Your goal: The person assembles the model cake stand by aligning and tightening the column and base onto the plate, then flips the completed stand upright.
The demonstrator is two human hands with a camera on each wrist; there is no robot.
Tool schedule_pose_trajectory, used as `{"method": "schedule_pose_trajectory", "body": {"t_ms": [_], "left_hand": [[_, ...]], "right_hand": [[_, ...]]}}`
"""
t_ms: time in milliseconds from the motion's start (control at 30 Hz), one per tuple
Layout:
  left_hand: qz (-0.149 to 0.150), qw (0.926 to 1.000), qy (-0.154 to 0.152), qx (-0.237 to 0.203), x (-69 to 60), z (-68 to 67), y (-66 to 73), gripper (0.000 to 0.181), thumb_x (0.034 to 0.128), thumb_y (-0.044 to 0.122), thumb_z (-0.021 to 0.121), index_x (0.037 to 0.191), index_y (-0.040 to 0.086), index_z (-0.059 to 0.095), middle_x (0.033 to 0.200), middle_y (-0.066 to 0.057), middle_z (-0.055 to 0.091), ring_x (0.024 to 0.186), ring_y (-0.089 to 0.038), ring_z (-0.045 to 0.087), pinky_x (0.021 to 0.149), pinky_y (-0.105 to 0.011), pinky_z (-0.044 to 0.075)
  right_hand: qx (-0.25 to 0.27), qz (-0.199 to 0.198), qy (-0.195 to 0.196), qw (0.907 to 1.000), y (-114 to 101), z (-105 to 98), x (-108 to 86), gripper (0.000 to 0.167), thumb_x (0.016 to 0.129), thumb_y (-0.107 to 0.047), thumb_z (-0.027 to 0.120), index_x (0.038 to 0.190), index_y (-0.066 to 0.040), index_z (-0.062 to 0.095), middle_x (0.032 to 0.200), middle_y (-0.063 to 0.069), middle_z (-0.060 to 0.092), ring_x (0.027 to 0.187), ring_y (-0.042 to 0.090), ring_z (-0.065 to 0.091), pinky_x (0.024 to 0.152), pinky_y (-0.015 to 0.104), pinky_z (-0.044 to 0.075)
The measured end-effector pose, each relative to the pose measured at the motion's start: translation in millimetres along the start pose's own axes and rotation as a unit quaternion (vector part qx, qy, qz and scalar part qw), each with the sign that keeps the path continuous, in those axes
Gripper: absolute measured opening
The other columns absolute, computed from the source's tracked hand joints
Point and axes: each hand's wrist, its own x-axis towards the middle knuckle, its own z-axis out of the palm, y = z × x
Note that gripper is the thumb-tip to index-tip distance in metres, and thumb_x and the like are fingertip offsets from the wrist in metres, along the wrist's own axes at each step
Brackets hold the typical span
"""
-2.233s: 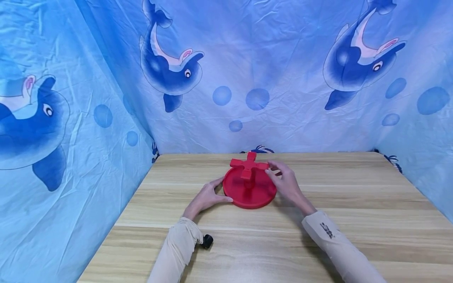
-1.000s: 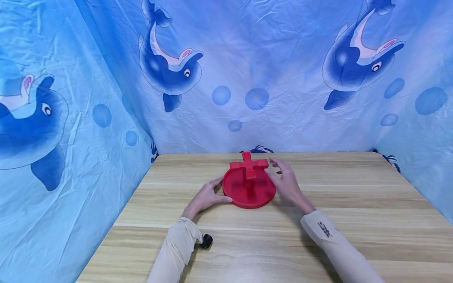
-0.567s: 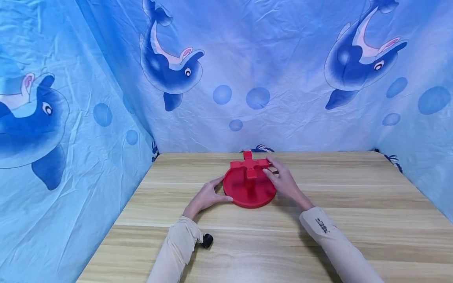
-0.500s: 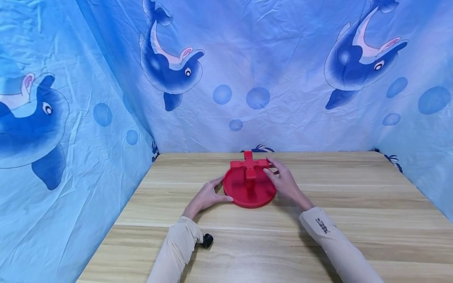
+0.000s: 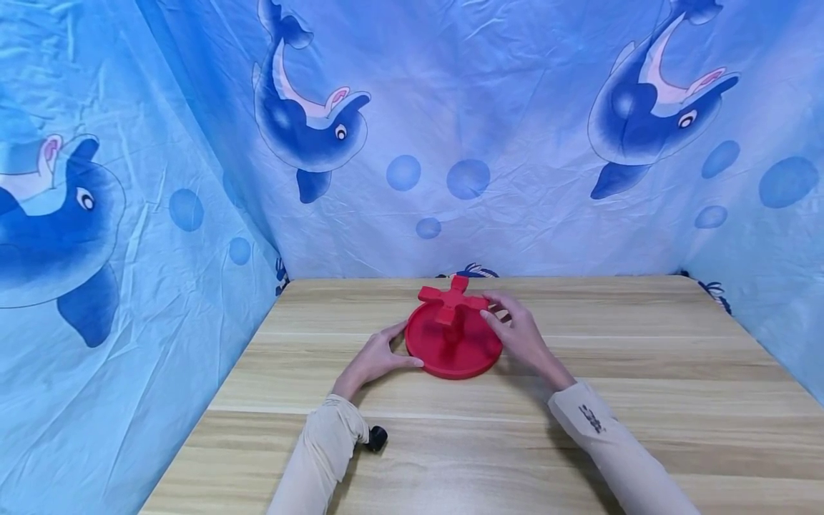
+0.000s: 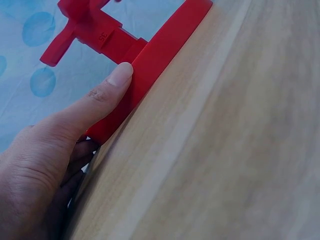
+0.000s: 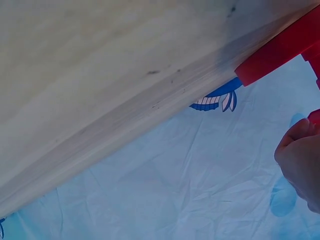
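A red round base (image 5: 476, 352) with a raised rim lies flat on the table. From its middle rises a red post (image 6: 107, 37) marked "35", topped by a red cross-shaped handle (image 5: 453, 302). My left hand (image 5: 376, 357) grips the base's left side, the thumb (image 6: 107, 92) on the rim and the other fingers on the far side, partly hidden. At the right end of the cross, my right hand (image 5: 523, 335) pinches one arm between thumb and fingers. In the right wrist view, that hand (image 7: 302, 160) shows only at the edge, and the pinched arm is mostly hidden.
A wood-grain table (image 5: 412, 458) carries the assembly near its back edge. Blue curtains (image 5: 528, 214) printed with dolphins hang behind it and at both sides. A small black object (image 5: 377, 438) is attached at my left sleeve.
My right hand came off the handle about a second ago and took hold of an arm again. Since then the cross has turned clockwise, seen from above. The base and left hand stayed put.
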Motion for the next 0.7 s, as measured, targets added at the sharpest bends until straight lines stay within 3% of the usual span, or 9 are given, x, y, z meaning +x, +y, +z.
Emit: {"method": "schedule_pose_trajectory", "body": {"t_ms": [233,700], "left_hand": [[0.001,1.0000,0.004,0.004,-0.6,-0.3,1.5,0.102,0.0770,0.049,0.091,0.159,0.012,0.043,0.158,-0.007,0.046,0.146,-0.029,0.040,0.116,-0.049,0.037],[0.002,0.9999,0.002,0.014,0.1,0.2,0.4,0.105,0.0755,0.053,0.091,0.160,0.015,0.041,0.159,-0.005,0.046,0.145,-0.027,0.041,0.116,-0.048,0.037]], "right_hand": [[-0.001,0.008,-0.009,0.9999,-6,1,-7.7,0.047,0.097,-0.011,0.074,0.141,-0.004,0.060,0.129,0.015,0.064,0.112,0.031,0.060,0.085,0.041,0.057],[-0.011,0.005,0.014,0.9998,-10,4,-11.3,0.045,0.096,-0.014,0.076,0.138,-0.006,0.063,0.122,0.010,0.065,0.107,0.025,0.061,0.083,0.035,0.057]]}}
